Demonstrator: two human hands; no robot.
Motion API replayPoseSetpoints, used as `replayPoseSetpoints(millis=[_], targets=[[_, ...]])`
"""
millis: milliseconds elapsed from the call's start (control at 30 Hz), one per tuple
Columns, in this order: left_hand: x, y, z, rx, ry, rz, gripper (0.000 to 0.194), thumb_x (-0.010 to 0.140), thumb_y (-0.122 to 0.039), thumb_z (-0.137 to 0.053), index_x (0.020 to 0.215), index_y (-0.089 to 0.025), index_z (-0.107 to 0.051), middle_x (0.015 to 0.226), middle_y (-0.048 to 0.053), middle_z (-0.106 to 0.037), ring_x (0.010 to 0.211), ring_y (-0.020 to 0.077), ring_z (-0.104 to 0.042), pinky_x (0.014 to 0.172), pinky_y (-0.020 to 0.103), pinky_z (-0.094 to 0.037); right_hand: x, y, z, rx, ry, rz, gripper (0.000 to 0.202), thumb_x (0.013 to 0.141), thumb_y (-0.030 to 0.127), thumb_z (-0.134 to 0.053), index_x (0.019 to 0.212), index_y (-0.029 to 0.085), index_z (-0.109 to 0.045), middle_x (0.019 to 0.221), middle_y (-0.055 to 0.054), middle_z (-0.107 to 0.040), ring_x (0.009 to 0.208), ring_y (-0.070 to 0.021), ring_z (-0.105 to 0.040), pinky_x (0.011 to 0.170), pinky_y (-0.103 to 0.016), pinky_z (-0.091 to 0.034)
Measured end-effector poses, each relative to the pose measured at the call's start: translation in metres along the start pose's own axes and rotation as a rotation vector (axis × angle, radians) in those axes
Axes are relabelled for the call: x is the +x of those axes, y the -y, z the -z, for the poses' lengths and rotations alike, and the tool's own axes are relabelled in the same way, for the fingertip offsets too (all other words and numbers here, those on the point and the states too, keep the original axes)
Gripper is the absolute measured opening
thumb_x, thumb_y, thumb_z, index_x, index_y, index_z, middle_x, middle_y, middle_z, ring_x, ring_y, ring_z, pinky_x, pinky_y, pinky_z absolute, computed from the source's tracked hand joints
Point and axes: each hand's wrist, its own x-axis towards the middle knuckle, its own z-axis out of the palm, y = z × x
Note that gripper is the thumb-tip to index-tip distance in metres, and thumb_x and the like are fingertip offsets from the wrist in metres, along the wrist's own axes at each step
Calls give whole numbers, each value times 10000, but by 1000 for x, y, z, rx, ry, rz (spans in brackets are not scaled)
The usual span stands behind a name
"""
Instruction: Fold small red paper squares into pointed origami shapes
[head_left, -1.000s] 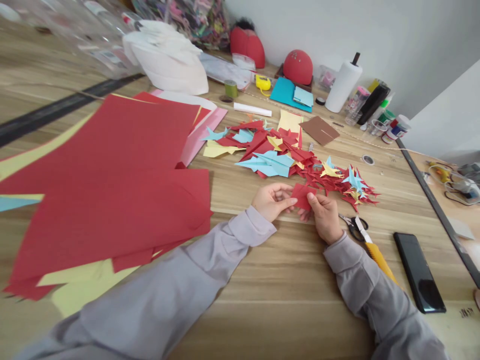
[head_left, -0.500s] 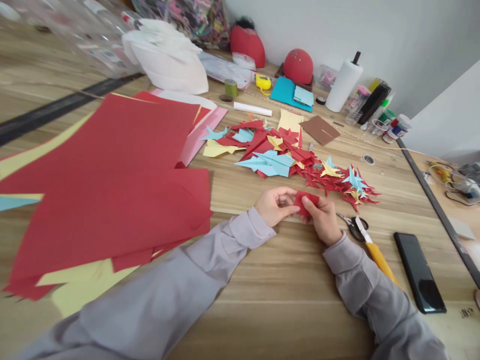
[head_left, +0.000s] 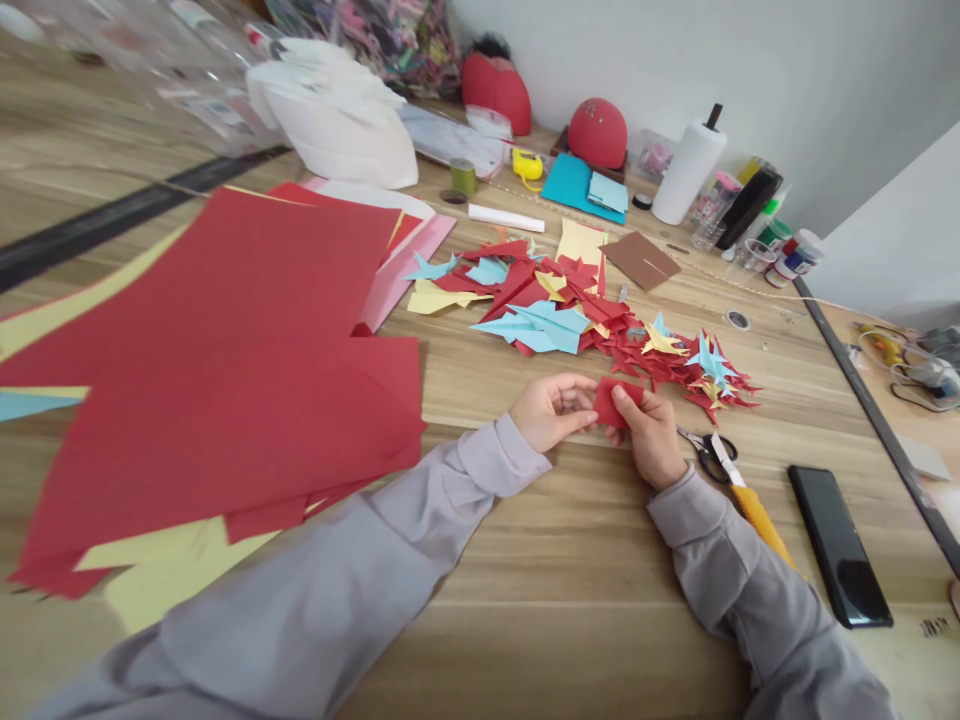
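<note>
A small red paper square [head_left: 616,403] is held just above the wooden table, between both hands. My right hand [head_left: 652,435] pinches it, thumb flat on top and fingers underneath. At its left edge, my left hand [head_left: 553,412] has its thumb and fingertips closed on the paper; the exact contact is partly hidden. Just beyond the hands lies a heap of folded paper pieces [head_left: 517,290], mostly red, with some light blue and yellow ones. By my right wrist are black-handled scissors [head_left: 709,455] and a utility knife with an orange-yellow handle [head_left: 761,525].
Large red paper sheets [head_left: 225,380] cover the left side, with yellow sheets under them. A black phone [head_left: 838,545] lies at the right. Along the back stand a white tissue stack [head_left: 337,120], a yellow tape measure [head_left: 526,164], a white bottle [head_left: 688,170] and several small jars.
The red paper square and my right hand have shifted slightly to the right. My left hand stays almost in place, with its fingertips now nearer the paper's left edge.
</note>
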Motion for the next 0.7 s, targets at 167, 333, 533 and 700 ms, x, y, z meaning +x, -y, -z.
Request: replayPoseSetpoints(millis=[167, 333, 533, 700], targets=[[-1, -3, -1, 25, -34, 9, 372, 543, -177, -744, 859, -102, -564, 534, -30, -607, 459, 83, -562, 501, 217, -466, 1, -1, 0, 17, -18, 16, 301, 739, 446, -598, 746, 146, -621, 453, 29, -565, 353, -85, -455, 353, -206, -374], [0, -3, -1, 31, -48, 6, 371, 551, -198, -739, 867, -102, -569, 555, -21, -612, 467, 86, -560, 512, 226, -470, -1, 2, 0, -48, 52, 47, 279, 700, 425, -647, 666, 153, -594, 474, 22, -570, 372, -83, -467, 374, -207, -397], [0, -3, 1, 11, -12, -15, 376, 566, -171, -721, 903, -91, -575, 568, -20, -599, 495, 88, -559, 533, 227, -468, -1, 2, 0, -55, 72, 50, 287, 730, 426, -617, 640, 156, -581, 471, 22, -571, 362, -76, -462, 369, -197, -392], [0, -3, 1, -20, -2, -17, 364, 568, -152, -705, 905, -100, -577, 581, -21, -595, 529, 92, -568, 530, 221, -471, 0, 1, 0, -30, 62, 57, 258, 737, 401, -621, 682, 151, -594, 474, 27, -570, 362, -70, -462, 366, -187, -385]])
